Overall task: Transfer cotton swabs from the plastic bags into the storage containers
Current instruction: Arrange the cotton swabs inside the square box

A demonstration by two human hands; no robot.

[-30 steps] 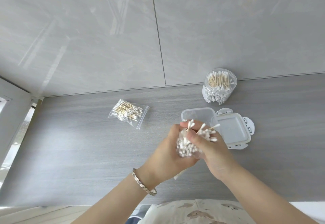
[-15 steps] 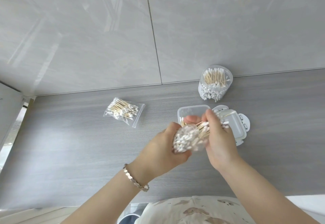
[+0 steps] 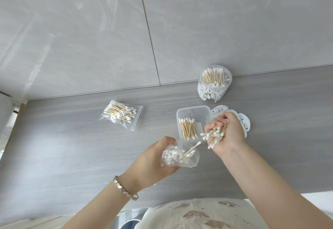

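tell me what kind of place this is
Most likely a home counter, perhaps in a bathroom or kitchen. A grey wood-grain countertop meets a wall of large glossy tiles, and a round jar and a rectangular container on it hold cotton swabs.

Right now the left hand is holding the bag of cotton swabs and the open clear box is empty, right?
Not quite. The head view shows the open clear box is not empty: a bundle of cotton swabs lies in it. The left hand does hold the bag of cotton swabs.
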